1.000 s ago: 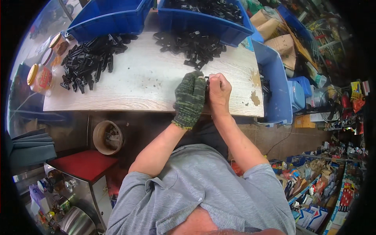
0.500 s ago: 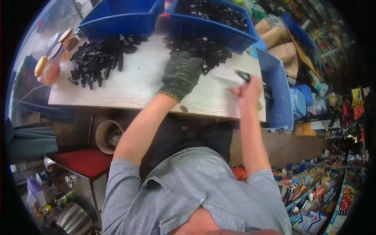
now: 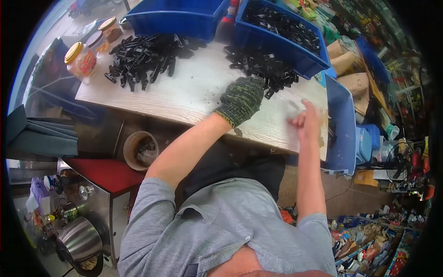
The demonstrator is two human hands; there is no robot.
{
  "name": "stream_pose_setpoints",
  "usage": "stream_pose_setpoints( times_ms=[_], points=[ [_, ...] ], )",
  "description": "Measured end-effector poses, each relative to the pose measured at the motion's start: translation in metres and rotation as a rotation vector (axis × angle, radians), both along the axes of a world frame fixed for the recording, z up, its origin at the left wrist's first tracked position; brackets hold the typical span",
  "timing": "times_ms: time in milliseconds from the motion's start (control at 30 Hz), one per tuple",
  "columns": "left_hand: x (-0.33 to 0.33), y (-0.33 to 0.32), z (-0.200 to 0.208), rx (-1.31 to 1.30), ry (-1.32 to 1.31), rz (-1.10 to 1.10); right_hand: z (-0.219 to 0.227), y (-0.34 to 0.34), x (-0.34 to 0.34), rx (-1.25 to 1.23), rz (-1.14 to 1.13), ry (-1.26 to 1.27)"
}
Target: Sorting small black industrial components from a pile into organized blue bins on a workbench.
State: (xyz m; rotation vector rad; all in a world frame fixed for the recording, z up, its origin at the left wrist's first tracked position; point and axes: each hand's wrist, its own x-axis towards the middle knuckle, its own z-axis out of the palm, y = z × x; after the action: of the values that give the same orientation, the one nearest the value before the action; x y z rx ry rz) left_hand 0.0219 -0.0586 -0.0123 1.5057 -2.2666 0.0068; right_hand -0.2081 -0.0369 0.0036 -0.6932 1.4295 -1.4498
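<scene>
Seen from above, a person in a grey short-sleeved shirt [image 3: 221,207] sits at a pale, wood-grained table [image 3: 184,94] with both forearms stretched over it. The left hand [image 3: 243,98] wears a dark green and black knitted glove. It lies at the near edge of the right-hand pile of small black parts [image 3: 260,67], its back to the viewer; the fingertips are hidden against the dark pieces, so whether they pinch one cannot be told. The bare right hand [image 3: 308,121] is over the right end of the table, well apart from the left. It is slightly blurred: the forefinger stretches forward and the other fingers bend loosely, spread from it.

A second pile of black parts [image 3: 145,57], long and narrow, spreads across the far left of the table. Behind it is a deep blue bin [image 3: 173,24]. Behind the right-hand pile, another blue bin [image 3: 297,59] is filled with more black pieces. A lighter blue bin [image 3: 344,138] stands against the table's right end.

At the far left corner is a clear jar with a yellow lid [image 3: 82,61], with two more jars [image 3: 104,36] beyond it. Below the table's front edge, at left, are a round bucket [image 3: 129,150] and a cabinet with a red top [image 3: 106,173].
</scene>
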Motion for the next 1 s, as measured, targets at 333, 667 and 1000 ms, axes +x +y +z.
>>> stream_pose_setpoints(
  times_ms=[333, 667, 1000],
  points=[
    [-0.002, 0.003, -0.019, -0.037, 0.38, -0.151, 0.006, -0.003, 0.061, 0.052, 0.431, 0.246],
    [0.006, 0.011, -0.015, 0.115, 0.889, -0.115, 0.001, 0.005, 0.078, -0.008, 0.529, 0.251],
    [0.165, 0.009, 0.009, -0.326, -0.146, 0.436, 0.002, 0.017, 0.092, -0.035, 0.407, 0.098]
  ],
)
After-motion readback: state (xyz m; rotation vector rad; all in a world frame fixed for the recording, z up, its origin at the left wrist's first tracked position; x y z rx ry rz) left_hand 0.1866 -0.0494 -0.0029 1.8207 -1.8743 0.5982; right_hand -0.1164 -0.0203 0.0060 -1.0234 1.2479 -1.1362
